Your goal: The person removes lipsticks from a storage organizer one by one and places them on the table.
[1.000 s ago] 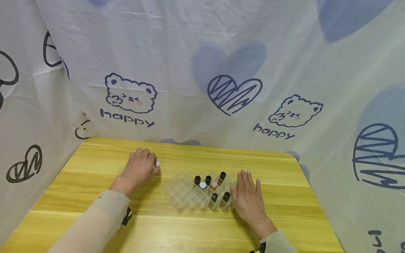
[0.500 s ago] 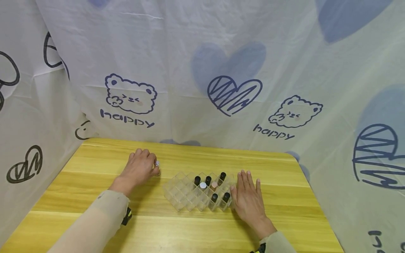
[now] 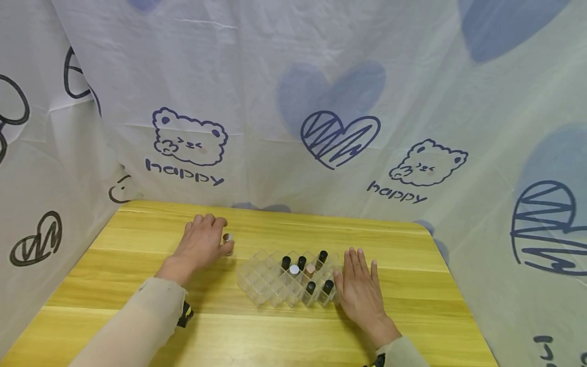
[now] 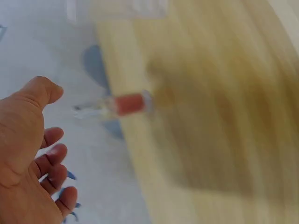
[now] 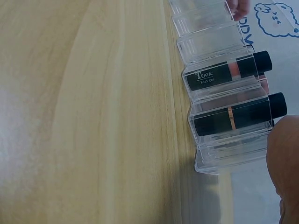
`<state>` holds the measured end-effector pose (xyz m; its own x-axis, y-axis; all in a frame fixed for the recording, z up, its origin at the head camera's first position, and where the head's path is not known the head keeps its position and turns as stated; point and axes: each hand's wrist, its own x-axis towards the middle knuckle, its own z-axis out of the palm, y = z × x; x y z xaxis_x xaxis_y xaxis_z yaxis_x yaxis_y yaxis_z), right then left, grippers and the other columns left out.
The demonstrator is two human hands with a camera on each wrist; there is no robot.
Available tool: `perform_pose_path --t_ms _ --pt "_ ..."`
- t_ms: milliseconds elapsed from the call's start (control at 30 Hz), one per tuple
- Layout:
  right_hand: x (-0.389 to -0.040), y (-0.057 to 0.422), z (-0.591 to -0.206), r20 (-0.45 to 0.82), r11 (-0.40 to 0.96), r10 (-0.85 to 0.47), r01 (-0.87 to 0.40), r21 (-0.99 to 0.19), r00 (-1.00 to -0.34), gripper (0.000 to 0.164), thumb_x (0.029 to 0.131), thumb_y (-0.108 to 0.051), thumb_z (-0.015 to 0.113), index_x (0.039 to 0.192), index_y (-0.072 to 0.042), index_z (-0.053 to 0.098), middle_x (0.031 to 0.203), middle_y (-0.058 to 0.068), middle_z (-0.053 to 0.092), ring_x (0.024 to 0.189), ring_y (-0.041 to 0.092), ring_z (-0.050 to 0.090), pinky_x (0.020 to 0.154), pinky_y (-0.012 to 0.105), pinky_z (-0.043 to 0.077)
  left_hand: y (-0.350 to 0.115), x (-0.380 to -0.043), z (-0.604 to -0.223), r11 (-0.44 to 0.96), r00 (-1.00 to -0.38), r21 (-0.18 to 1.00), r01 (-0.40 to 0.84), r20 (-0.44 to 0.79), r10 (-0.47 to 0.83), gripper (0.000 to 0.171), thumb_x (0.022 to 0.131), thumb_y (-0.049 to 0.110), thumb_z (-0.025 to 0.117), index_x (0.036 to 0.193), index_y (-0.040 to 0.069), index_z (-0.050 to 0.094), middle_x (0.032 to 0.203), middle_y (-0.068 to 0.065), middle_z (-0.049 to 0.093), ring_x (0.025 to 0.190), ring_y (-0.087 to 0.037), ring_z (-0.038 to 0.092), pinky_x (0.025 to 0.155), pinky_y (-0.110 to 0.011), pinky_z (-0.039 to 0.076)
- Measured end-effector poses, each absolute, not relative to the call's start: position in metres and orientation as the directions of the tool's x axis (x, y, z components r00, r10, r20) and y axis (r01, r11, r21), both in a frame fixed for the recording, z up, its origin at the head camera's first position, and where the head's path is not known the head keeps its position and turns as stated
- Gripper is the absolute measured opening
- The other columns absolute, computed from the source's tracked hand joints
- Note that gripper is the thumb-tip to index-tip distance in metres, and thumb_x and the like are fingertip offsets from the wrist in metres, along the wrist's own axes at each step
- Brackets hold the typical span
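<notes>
Black tube (image 5: pixel 219 75) reads "TEAYA Fun col" — left hand (image 3: pixel 199 243) gaping, right hand (image 3: pixel 362 294) flat — cloth (image 3: pixel 263 163) "happy".

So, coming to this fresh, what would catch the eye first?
Probably the pale cloth behind the table, with its blue hearts and bears. Next, the clear rack on the table, its black caps nearer the right hand's end. Then the lone tube, standing left of the rack in the head view, beside the left hand.
</notes>
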<state>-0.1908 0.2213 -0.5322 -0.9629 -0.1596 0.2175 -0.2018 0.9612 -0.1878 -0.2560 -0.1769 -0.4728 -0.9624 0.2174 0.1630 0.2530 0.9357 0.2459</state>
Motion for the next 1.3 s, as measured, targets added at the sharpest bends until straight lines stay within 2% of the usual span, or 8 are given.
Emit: perform_pose_path --t_ms 167,333,533,667,967,1300 --pt "-0.19 0.222 -0.533 0.219 0.962 -0.158 -0.2 -0.185 -0.963 0.065 0.113 -0.037 0.045 0.161 0.005 0.032 0.17 0.022 0.03 0.161 0.039 0.02 0.126 0.067 0.013 -0.16 -0.245 -0.455 0.923 -0.951 0.277 0.267 0.229 0.206 0.055 0.096 0.033 0.071 0.139 0.0 0.059 0.122 -0.018 0.06 0.11 -0.04 0.047 0.087 -0.052 0.038" --pt "-0.189 0.222 -0.533 0.217 0.961 -0.157 -0.2 -0.189 -0.963 0.065 0.113 -0.037 0.045 0.161 0.005 0.032 0.17 0.022 0.029 0.161 0.039 0.02 0.126 0.067 0.013 -0.138 -0.231 -0.448 0.915 -0.895 0.195 0.354 0.354 0.271 0.044 0.093 0.028 0.078 0.128 0.003 0.067 0.115 -0.015 0.064 0.102 -0.037 0.051 0.081 -0.048 0.04" --pt "-0.189 0.222 -0.533 0.225 0.961 -0.158 -0.202 -0.191 -0.962 0.065 0.113 -0.036 0.046 0.161 0.005 0.032 0.169 0.023 0.031 0.161 0.04 0.021 0.126 0.067 0.014 -0.113 -0.216 -0.452 0.878 -0.824 0.119 0.463 0.423 0.377 0.025 0.092 0.021 0.08 0.113 0.009 0.074 0.107 -0.009 0.066 0.095 -0.033 0.055 0.083 -0.049 0.047" --pt "-0.19 0.222 -0.532 0.23 0.96 -0.16 -0.206 -0.191 -0.96 0.065 0.113 -0.037 0.046 0.161 0.005 0.032 0.169 0.023 0.032 0.16 0.04 0.021 0.126 0.067 0.014 -0.101 -0.211 -0.463 0.86 -0.81 0.108 0.499 0.41 0.419 0.023 0.091 0.022 0.083 0.109 0.013 0.075 0.105 -0.006 0.065 0.094 -0.029 0.055 0.081 -0.046 0.047" --pt "-0.191 0.222 -0.533 0.236 0.96 -0.161 -0.208 -0.19 -0.958 0.065 0.113 -0.037 0.045 0.161 0.005 0.033 0.169 0.023 0.032 0.161 0.039 0.02 0.126 0.067 0.014 -0.087 -0.217 -0.483 0.808 -0.789 0.131 0.574 0.35 0.504 0.033 0.092 0.029 0.083 0.12 0.013 0.074 0.106 -0.002 0.062 0.097 -0.023 0.051 0.084 -0.04 0.043" --pt "-0.191 0.222 -0.534 0.236 0.959 -0.158 -0.206 -0.196 -0.959 0.065 0.113 -0.038 0.046 0.161 0.005 0.034 0.169 0.022 0.032 0.161 0.039 0.021 0.126 0.067 0.014 -0.073 -0.227 -0.488 0.791 -0.762 0.095 0.605 0.358 0.54 0.03 0.091 0.028 0.084 0.116 0.012 0.076 0.104 -0.002 0.062 0.094 -0.023 0.048 0.082 -0.038 0.041"
